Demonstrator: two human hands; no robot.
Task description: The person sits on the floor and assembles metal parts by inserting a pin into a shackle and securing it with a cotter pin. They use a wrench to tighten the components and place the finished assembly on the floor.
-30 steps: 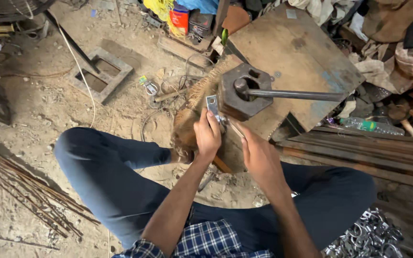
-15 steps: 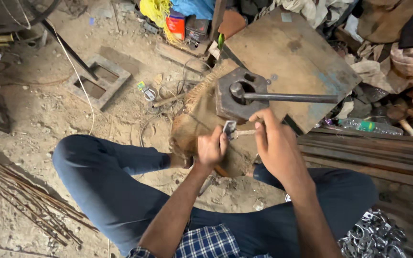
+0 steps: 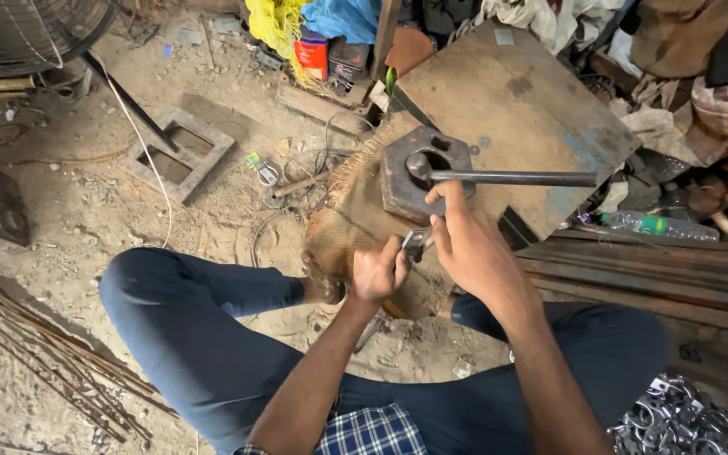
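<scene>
The left hand [image 3: 377, 271] is closed around a small shiny metal piece [image 3: 415, 244] above frayed burlap [image 3: 349, 221]. The right hand [image 3: 465, 246] pinches the same piece. Beyond, a rusty block's [image 3: 414, 168] round steel lever [image 3: 511, 178] points right across the worn wooden tabletop [image 3: 516, 93].

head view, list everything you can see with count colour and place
small metal piece: 1, grey, held between both hands
bending jig block: 1, dark, on the burlap
lever bar: 1, dark steel, sticking right from the block
burlap sack: 1, brown, under the block
wooden board: 1, brown, top right
square frame: 1, grey, on the dirt at left
thin rods: bundle, rusty, bottom left
metal rings: pile, silver, bottom right
fan: 1, dark, top left
left hand: gripping the piece
right hand: on the piece, fingers near the bar
</scene>
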